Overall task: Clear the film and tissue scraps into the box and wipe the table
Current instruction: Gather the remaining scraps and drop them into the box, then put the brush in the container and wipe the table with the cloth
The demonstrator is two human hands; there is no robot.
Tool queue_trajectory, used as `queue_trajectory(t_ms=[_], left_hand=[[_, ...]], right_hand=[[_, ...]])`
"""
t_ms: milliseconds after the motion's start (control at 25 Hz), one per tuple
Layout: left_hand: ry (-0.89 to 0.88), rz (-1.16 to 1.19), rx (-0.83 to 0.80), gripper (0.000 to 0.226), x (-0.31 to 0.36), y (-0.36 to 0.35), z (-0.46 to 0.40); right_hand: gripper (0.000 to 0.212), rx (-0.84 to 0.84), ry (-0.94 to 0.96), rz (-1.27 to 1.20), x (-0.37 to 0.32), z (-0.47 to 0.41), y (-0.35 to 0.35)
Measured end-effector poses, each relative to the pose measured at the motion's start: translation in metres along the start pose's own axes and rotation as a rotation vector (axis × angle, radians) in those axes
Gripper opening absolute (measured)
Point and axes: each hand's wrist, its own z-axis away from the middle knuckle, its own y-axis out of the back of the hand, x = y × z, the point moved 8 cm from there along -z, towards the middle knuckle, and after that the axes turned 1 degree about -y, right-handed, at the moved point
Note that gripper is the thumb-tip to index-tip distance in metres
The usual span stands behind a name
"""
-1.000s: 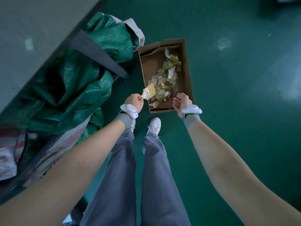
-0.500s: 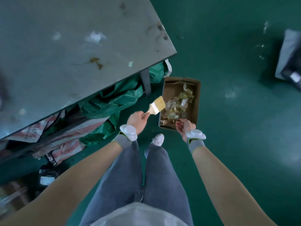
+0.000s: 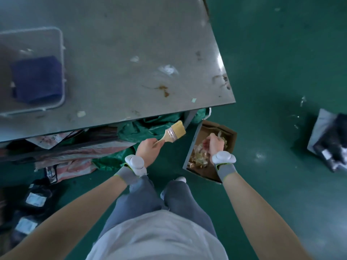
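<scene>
Left hand [image 3: 149,150]: my fingers are wrapped around the wooden handle of the paintbrush [image 3: 173,133]; the bristles point up and to the right, held in the air below the table edge, touching nothing.
Right hand [image 3: 216,144]: held over the open cardboard box [image 3: 228,131], seen from the back; fingers curled downward toward the scraps. I cannot tell whether they are pinching anything.
Box: on the green floor [image 3: 281,62], just beside the table's front right corner, near my right foot.
Film and tissue scraps in box [image 3: 199,158]: a yellowish, crumpled pile on the box floor, partly hidden by my right hand.
Table [image 3: 122,53]: grey top, stained; a rusty brown mark [image 3: 163,89] near the front edge.
Scraps on table: a crinkled clear-white piece [image 3: 168,69] near the right side, a smaller white bit [image 3: 134,59] beside it, a pale fragment [image 3: 81,113] at the front edge.
Clear bin [image 3: 62,72]: on the table's left part, with a dark blue cloth [image 3: 36,78] inside.
Under table: green tarp [image 3: 142,128], bunched against the leg.
Image quality: blurred at the edges.
</scene>
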Motion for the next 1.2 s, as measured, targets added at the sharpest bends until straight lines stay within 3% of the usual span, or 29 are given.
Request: queue_trajectory(t_ms=[200, 520, 880, 1200], left_hand=[[0.046, 0.116, 0.115, 0.044, -0.047, 0.079, 0.007], [0.152, 0.323, 0.343, 0.046, -0.137, 0.175, 0.025], [0.253, 0.463, 0.502, 0.044, -0.181, 0.234, 0.030], [0.332, 0.539, 0.822, 0.048, -0.186, 0.283, 0.025]], right_hand=[[0.034, -0.058, 0.262, 0.101, -0.046, 0.044, -0.087], [0.039, -0.295, 0.582, 0.378, -0.076, 0.100, -0.234], [0.031, -0.446, 0.630, 0.500, -0.092, 0.121, -0.338], [0.014, -0.634, 0.689, 0.636, -0.126, 0.112, -0.432]])
